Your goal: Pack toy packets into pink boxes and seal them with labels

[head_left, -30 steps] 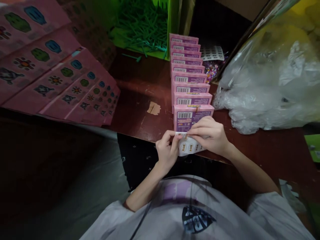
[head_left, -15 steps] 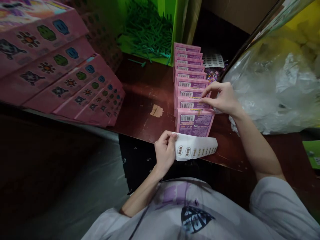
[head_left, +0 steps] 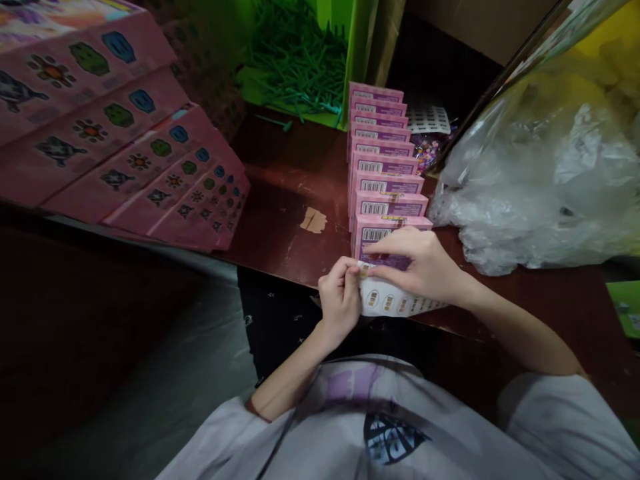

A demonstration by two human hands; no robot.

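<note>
My left hand point(head_left: 341, 297) pinches the left end of a white sticker sheet point(head_left: 395, 300), printed with a row of small oval labels. The sheet is held in front of a row of pink and purple boxes point(head_left: 376, 235). Over the sheet's upper edge is my right hand point(head_left: 425, 267), its index finger and thumb parted. The thumb tip is by a label at the sheet's top left corner, close to my left fingers. Part of the sheet and the front box's lower face are hidden behind my right hand.
Pink boxes with cartoon prints point(head_left: 120, 147) are stacked at left. Behind, a bright green bin point(head_left: 355, 60) holds many green sticks point(head_left: 300, 73). A clear plastic bag point(head_left: 545, 193) bulges at right. Another label sheet point(head_left: 427, 120) lies behind the row. A torn brown paper patch point(head_left: 314, 220) marks the table.
My right hand has left the top of the front boxes and come down and toward me to the sticker sheet. My left hand, with the sheet, has shifted slightly right.
</note>
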